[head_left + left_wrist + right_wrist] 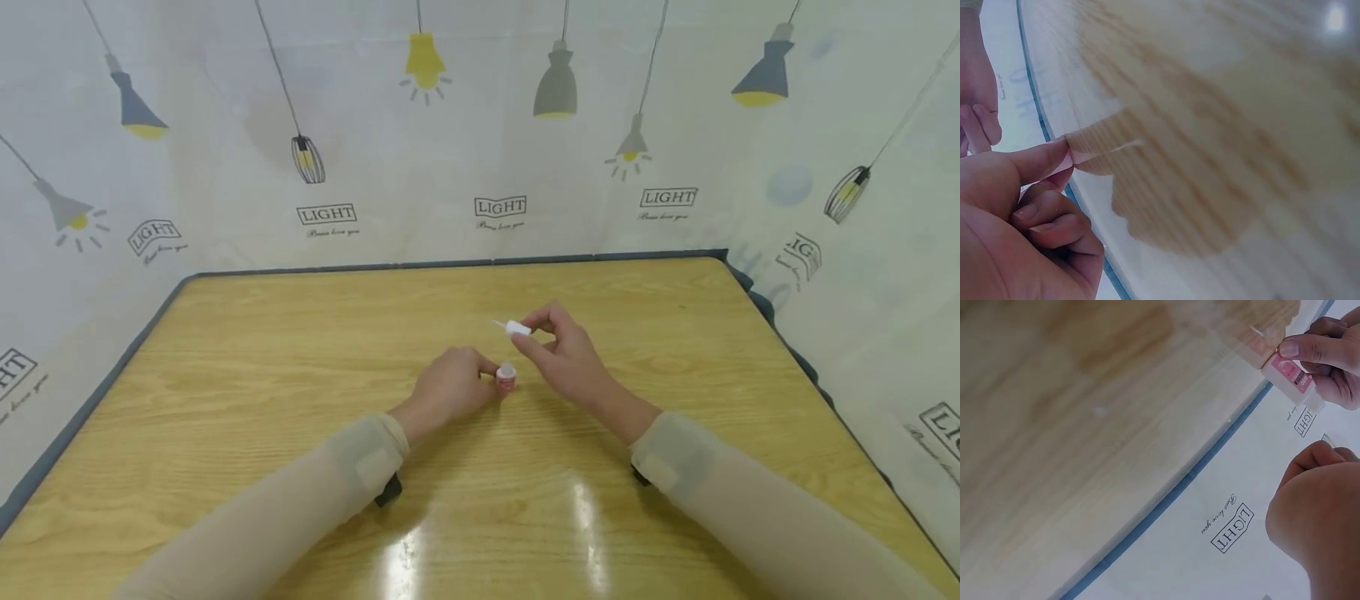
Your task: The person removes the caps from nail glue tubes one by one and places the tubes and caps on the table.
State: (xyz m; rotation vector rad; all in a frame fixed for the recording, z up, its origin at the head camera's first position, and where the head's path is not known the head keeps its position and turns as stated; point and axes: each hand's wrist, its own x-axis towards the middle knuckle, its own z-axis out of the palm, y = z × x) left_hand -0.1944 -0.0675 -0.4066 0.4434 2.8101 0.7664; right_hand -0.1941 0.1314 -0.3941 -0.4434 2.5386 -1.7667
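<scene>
My left hand (453, 382) pinches a small white bottle (506, 379) with a pink label between thumb and finger. In the right wrist view, the bottle (1291, 378) stands with its base right at the tabletop, and its reflection shows in the shiny surface. Its neck faces up without a cap. Just above and to the right, my right hand (566, 354) holds a white cap (517, 328) between thumb and fingertips. A thin applicator tip (498, 323) sticks out of the cap toward the left, apart from the bottle. The cap is hidden in both wrist views.
A glossy wood-grain table (300, 333) with a dark blue edge lies under both hands. Behind it and at its sides hangs a pale cloth (420, 167) printed with lamps and the word LIGHT. Dark wrist straps (388, 490) show beneath the sleeves.
</scene>
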